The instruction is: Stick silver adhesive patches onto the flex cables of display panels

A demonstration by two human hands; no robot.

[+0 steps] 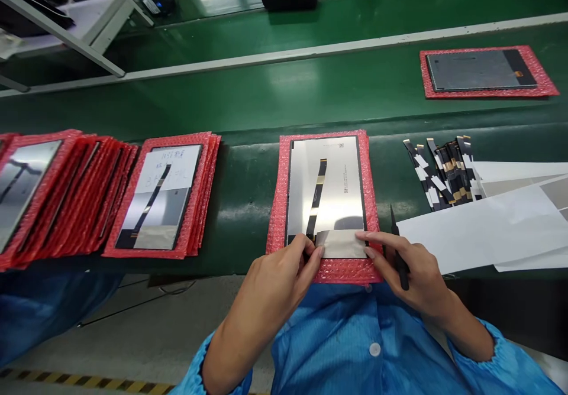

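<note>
A display panel [344,194] lies silver back up on red bubble wrap [373,206] right before me. A black flex cable [318,191] runs down the panel's left half, its lower end partly behind my fingers. Along the panel's near edge lies a pale grey strip of tape [339,245]. My left hand [281,274] pinches the strip's left end between thumb and forefinger. With thumb and forefinger, my right hand [410,268] touches the strip's right end. Black tweezers [402,268] sit in that same hand, tip pointing away from me.
To the left stand a stack of wrapped panels [155,206] and a leaning row of red bubble-wrap sleeves [84,194]. Loose flex cables [452,170] and white sheets [483,223] lie right. Another panel [479,71] rests farther back, beyond the cables.
</note>
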